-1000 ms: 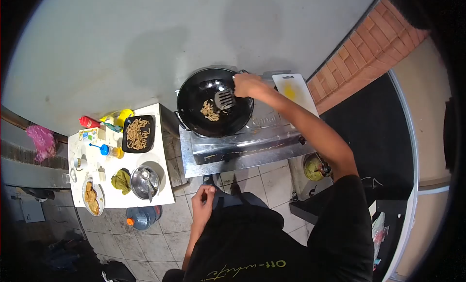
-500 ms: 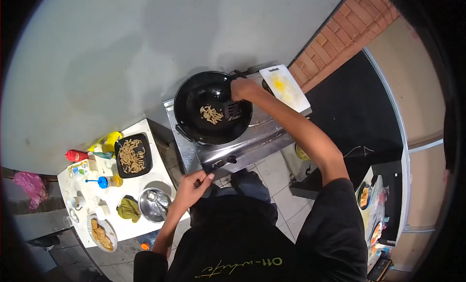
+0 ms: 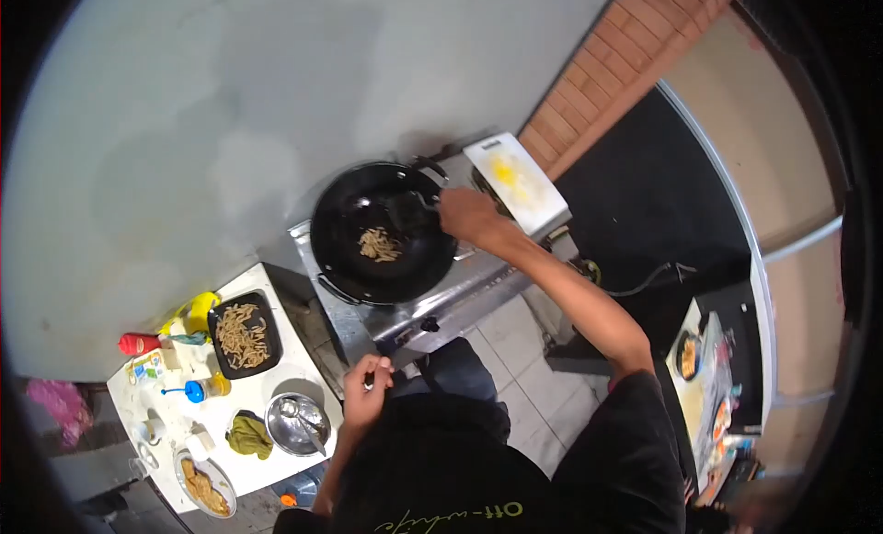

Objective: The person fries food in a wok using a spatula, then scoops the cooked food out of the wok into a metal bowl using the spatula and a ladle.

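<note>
My right hand (image 3: 466, 214) is closed around the handle of a dark slotted spatula (image 3: 410, 209), whose blade is inside the black wok (image 3: 386, 281). Just left of the blade, a small heap of pale strips (image 3: 378, 245) lies on the wok's bottom. The wok sits on a metal gas stove (image 3: 478, 281). My left hand (image 3: 366, 385) is held near my waist, below the stove's front edge, its fingers curled. Whether anything small is between those fingers cannot be made out.
A white board (image 3: 526, 189) with yellow stains lies on the stove's right side. On the white table (image 3: 290, 336) at left are a black tray of strips (image 3: 244, 335), a steel bowl (image 3: 296, 424), a green cloth (image 3: 249, 436), bottles and an oval plate (image 3: 207, 488).
The view has shifted and turned. The spatula blade has moved up from beside the strips and is tilted differently. My left hand reached near the stove's front, then drew back with its fingers curled.
</note>
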A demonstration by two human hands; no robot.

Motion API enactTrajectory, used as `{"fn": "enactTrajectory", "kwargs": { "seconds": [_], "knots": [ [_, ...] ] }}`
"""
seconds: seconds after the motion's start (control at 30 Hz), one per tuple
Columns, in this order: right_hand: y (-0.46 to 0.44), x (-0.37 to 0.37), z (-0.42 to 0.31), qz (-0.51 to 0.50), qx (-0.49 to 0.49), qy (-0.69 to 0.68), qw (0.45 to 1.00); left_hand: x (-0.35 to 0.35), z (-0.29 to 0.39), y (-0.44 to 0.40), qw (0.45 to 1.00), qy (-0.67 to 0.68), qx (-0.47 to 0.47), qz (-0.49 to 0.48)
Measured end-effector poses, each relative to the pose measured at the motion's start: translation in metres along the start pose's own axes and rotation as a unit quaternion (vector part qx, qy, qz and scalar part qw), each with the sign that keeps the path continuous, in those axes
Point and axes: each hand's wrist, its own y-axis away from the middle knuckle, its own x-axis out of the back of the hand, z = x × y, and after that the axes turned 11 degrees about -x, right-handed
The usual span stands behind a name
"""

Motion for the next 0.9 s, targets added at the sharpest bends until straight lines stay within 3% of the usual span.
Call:
{"fn": "enactTrajectory", "kwargs": {
  "seconds": [0.1,0.23,0.33,0.4,0.47,0.77,0.9],
  "knots": [
    [-0.006,-0.011,0.003,0.073,0.066,0.069,0.993,0.002,0.007,-0.015,0.996,-0.070,-0.011,-0.059],
    [-0.005,-0.039,0.015,0.183,0.138,-0.016,0.973,0.014,0.017,-0.032,0.985,-0.137,-0.043,-0.099],
    [0.000,-0.044,0.032,0.168,0.115,-0.041,0.978,0.012,0.018,-0.039,0.983,-0.146,-0.074,-0.080],
    [0.008,-0.037,0.038,0.148,0.026,-0.041,0.988,0.012,0.020,-0.041,0.984,-0.151,-0.067,-0.074],
    [0.007,-0.044,0.047,0.159,0.038,-0.033,0.986,-0.001,0.021,-0.041,0.993,-0.101,-0.026,-0.062],
    [-0.001,-0.065,0.018,0.154,0.028,0.026,0.987,-0.011,0.003,-0.030,0.991,-0.088,-0.035,-0.093],
    [-0.023,-0.071,0.012,0.104,0.016,-0.003,0.994,-0.013,0.014,-0.030,0.990,-0.087,-0.064,-0.085]
  ]
}}
